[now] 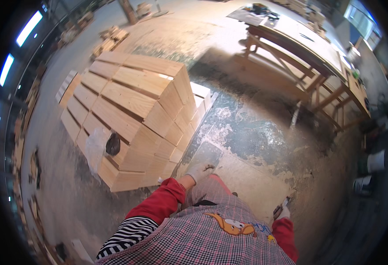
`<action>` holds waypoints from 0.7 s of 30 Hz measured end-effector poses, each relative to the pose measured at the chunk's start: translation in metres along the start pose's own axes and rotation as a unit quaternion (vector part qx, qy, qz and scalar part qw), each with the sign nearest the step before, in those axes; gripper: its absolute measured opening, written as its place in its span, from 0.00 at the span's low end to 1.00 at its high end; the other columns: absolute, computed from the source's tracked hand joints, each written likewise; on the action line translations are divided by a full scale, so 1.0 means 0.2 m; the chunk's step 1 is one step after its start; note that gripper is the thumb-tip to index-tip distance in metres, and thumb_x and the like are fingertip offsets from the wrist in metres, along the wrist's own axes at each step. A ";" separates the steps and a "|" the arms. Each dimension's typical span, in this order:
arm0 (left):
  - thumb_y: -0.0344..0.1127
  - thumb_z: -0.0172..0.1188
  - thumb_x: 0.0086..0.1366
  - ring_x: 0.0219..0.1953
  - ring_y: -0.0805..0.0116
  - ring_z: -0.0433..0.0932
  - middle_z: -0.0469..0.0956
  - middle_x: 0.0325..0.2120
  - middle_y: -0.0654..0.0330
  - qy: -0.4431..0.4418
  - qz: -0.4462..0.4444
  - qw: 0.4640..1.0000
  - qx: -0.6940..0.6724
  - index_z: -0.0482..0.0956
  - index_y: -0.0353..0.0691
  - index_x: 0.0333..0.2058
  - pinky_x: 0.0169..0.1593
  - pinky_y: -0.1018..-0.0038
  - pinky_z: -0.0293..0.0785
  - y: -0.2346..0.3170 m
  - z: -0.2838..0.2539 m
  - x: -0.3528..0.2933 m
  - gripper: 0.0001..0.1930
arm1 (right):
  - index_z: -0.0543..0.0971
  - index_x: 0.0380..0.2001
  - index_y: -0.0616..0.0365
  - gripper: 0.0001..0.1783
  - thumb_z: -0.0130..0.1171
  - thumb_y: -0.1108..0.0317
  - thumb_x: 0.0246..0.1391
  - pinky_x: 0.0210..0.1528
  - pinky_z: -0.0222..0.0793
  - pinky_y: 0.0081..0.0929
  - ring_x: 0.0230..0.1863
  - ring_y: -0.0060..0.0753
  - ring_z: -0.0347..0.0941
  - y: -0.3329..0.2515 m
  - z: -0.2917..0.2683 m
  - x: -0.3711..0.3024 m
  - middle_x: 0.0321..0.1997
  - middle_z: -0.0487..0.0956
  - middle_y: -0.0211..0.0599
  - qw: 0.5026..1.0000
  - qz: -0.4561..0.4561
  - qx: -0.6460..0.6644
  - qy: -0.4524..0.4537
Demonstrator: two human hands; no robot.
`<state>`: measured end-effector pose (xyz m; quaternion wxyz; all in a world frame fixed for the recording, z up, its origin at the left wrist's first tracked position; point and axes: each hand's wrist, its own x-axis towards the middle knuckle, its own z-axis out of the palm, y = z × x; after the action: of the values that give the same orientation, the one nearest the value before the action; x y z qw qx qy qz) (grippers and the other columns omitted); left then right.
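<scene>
Where the right hand [282,212] extends beyond the right side of the checked apron [194,236], its fingers are closed around a small handheld object [285,202] with a pale, narrow end; the exact kind cannot be determined at this size. The object is located above the floor [251,174], to the right of the lower centre of the view. The left hand [199,172], in a pale glove, is positioned in front of the body, next to the upper edge of the apron. Its fingers appear curled, but it cannot be told whether they are fully closed or hold anything. Red sleeves [158,204] cover both forearms; the left one adjoins a black-and-white striped section. Ahead and to the left of the left hand stands a stack of pale wooden boxes [127,99]. A clear plastic bag [95,150] and a dark bundle [113,144] rest against its near side. At upper right, well apart from both hands, stands a wooden workbench [291,37]; buckets [376,161] are located along the right margin.
</scene>
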<state>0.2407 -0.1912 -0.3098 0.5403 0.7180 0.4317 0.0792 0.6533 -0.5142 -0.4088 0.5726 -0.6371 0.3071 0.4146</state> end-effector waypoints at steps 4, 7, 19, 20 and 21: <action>0.36 0.53 0.63 0.43 0.67 0.77 0.79 0.40 0.53 0.106 -0.021 0.989 -0.096 0.77 0.35 0.45 0.49 0.73 0.71 -0.07 -0.08 0.14 0.14 | 0.69 0.29 0.46 0.06 0.52 0.60 0.57 0.20 0.63 0.22 0.18 0.24 0.63 -0.47 0.49 0.38 0.20 0.69 0.23 0.998 -0.006 -0.062 -0.015; 0.33 0.52 0.63 0.41 0.65 0.78 0.80 0.37 0.52 0.194 -0.031 0.975 -0.107 0.77 0.35 0.44 0.47 0.73 0.73 -0.05 -0.28 0.26 0.13 | 0.69 0.29 0.46 0.06 0.52 0.59 0.57 0.20 0.64 0.23 0.18 0.24 0.63 -0.62 0.97 0.51 0.20 0.69 0.23 0.987 -0.029 -0.132 -0.082; 0.31 0.55 0.60 0.41 0.60 0.77 0.77 0.38 0.52 0.540 0.052 0.838 0.066 0.75 0.36 0.42 0.47 0.71 0.72 0.23 -1.80 1.00 0.12 | 0.71 0.37 0.51 0.05 0.51 0.65 0.58 0.20 0.67 0.32 0.19 0.31 0.68 -0.59 2.65 0.30 0.25 0.73 0.31 0.902 -0.083 -0.364 -0.216; 0.31 0.55 0.60 0.42 0.62 0.76 0.76 0.40 0.54 0.535 0.028 0.837 0.112 0.75 0.36 0.44 0.48 0.73 0.71 0.23 -1.89 1.03 0.13 | 0.70 0.34 0.50 0.05 0.52 0.62 0.58 0.19 0.65 0.31 0.18 0.29 0.67 -0.60 2.77 0.28 0.24 0.71 0.31 0.901 -0.072 -0.362 -0.228; 0.30 0.55 0.60 0.43 0.65 0.75 0.75 0.43 0.55 0.530 0.002 0.833 0.157 0.74 0.36 0.46 0.49 0.75 0.70 0.23 -1.98 1.07 0.14 | 0.70 0.34 0.50 0.05 0.52 0.63 0.58 0.19 0.65 0.31 0.18 0.29 0.66 -0.59 2.88 0.29 0.23 0.71 0.31 0.900 -0.059 -0.366 -0.228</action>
<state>0.1664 0.2372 -0.1864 0.1087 0.6422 0.6569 0.3797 0.6805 0.0759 -0.4039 0.3773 -0.7064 -0.0434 0.5973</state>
